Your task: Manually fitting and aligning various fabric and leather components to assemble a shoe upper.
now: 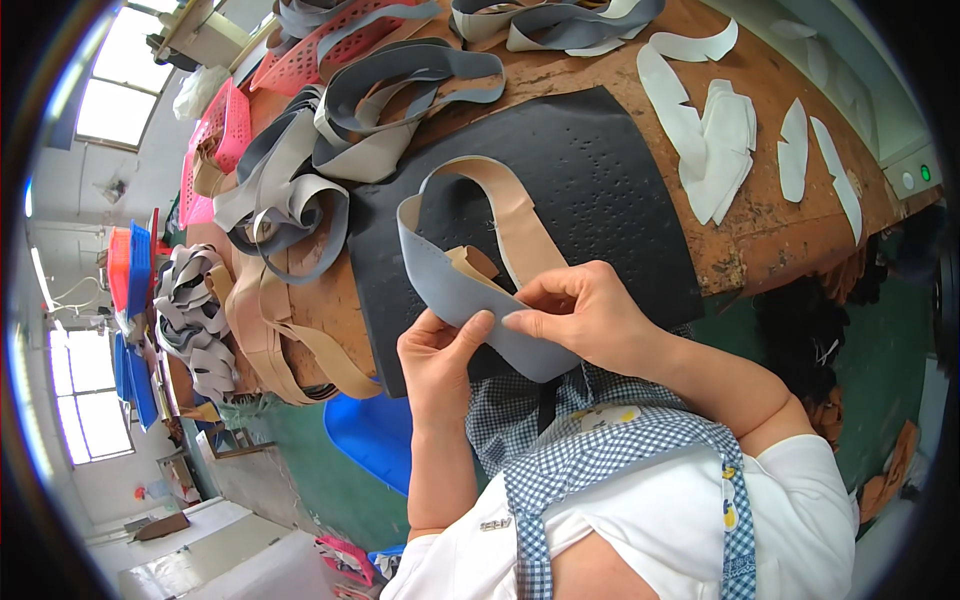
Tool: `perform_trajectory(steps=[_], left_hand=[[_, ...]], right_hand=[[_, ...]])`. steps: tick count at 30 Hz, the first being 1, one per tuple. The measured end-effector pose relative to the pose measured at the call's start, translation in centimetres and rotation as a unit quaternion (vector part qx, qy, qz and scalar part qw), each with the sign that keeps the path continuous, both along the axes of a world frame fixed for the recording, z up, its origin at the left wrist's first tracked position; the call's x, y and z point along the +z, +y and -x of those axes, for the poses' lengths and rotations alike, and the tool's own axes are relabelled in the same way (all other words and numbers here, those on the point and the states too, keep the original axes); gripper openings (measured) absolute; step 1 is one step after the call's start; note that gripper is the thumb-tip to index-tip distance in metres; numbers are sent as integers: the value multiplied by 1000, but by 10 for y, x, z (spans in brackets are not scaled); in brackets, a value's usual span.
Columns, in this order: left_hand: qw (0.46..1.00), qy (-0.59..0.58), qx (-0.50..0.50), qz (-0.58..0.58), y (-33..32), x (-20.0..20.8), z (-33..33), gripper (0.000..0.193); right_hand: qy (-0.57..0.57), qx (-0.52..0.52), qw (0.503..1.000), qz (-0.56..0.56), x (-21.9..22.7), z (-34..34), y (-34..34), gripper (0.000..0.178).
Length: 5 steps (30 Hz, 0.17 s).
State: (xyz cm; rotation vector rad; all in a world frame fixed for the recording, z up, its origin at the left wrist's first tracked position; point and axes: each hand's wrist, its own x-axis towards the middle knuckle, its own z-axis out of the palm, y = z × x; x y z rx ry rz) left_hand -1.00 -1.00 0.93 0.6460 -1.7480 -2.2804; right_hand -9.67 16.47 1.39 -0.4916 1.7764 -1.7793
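Observation:
A looped strip of leather-like material (437,262), grey-blue on one face and tan on the other, is held up over the near edge of a black mat (625,200). My left hand (440,360) pinches its lower part between thumb and fingers. Just to the right, my right hand (585,315) pinches the same strip, its thumb close to the left thumb. A small tan curled piece (472,263) shows inside the loop. The fingers behind the strip are partly hidden.
Grey strips (290,190) lie heaped left of the mat, with tan strips (265,320) nearer me. White cut pieces (715,150) lie on the wooden table (770,245) at the right. Pink baskets (215,130) stand far left; a blue chair or bin (370,440) is below the table edge.

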Motion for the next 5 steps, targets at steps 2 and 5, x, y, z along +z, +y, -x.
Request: perform_trajectory(steps=[2,5], left_hand=[[999,2,3,32,6,5,0,23],[999,-12,4,43,-6,4,-1,29]], right_hand=[[12,-2,1000,-4,0,2,-2,15],[7,28,999,-23,2,2,-2,13]])
